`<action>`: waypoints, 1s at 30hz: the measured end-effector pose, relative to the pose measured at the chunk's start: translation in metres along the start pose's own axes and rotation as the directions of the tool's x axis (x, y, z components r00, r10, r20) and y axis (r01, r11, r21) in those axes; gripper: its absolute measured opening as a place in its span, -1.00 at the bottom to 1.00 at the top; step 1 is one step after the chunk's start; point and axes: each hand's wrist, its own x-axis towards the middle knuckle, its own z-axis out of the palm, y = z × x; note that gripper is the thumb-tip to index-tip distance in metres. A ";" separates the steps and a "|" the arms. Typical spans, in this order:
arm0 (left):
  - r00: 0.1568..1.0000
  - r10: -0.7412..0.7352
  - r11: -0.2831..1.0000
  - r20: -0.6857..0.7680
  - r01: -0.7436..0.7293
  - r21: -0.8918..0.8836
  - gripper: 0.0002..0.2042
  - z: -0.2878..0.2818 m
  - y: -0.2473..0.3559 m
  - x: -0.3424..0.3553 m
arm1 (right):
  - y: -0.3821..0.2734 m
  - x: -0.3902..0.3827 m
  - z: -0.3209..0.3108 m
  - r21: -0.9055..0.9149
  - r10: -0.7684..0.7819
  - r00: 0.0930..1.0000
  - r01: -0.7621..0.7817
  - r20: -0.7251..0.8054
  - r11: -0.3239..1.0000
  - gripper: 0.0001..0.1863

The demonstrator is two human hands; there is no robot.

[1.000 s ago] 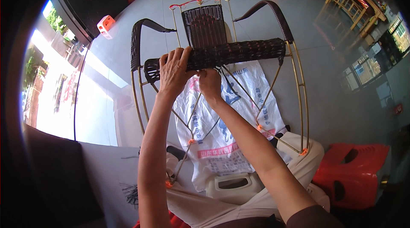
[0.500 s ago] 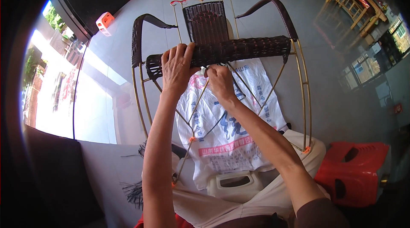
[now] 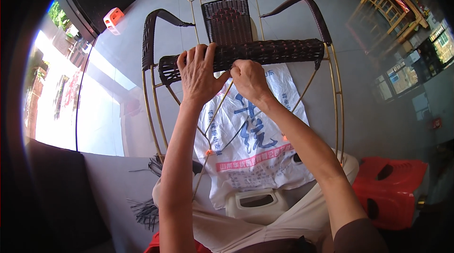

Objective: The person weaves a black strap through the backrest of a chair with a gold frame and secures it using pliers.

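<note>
A chair frame of thin gold-coloured metal stands before me, with a dark brown woven seat roll [image 3: 269,53] across its middle. My left hand [image 3: 198,75] lies over the left half of the roll, fingers spread on the weave and thumb stretched toward my other hand. Close beside that thumb, my right hand [image 3: 249,80] is closed in a pinch at the roll's lower edge. What its fingertips hold is hidden. Beyond the roll rises the woven backrest [image 3: 228,20], between a left armrest [image 3: 150,40] and a right armrest [image 3: 307,7], both wrapped in dark brown.
Under the frame a white printed sack [image 3: 255,158] is spread, with a beige plastic stool [image 3: 257,204] by my legs. Dark strips [image 3: 145,213] lie at my left. A red stool [image 3: 392,191] is at my right; wooden furniture [image 3: 392,9] stands at the far right.
My right hand has moved slightly up and turned more knuckles-up against the roll. My left thumb now reaches out toward it. The roll has shifted slightly in view.
</note>
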 end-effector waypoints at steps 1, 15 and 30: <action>0.999 0.015 1.000 -0.028 -0.016 -0.021 -0.42 0.001 0.000 0.000 | 0.001 0.000 -0.001 -0.039 -0.114 0.993 0.113 -0.022 0.993 -0.75; 0.999 -0.017 1.000 0.035 0.018 -0.018 -0.35 -0.001 0.000 0.000 | 0.005 -0.023 0.004 0.092 -0.157 0.987 0.158 -0.015 0.983 -0.89; 0.998 0.027 0.999 0.049 -0.025 -0.033 -0.32 -0.003 -0.004 -0.003 | 0.018 -0.028 0.009 0.160 -0.098 0.995 0.091 0.034 0.983 -0.83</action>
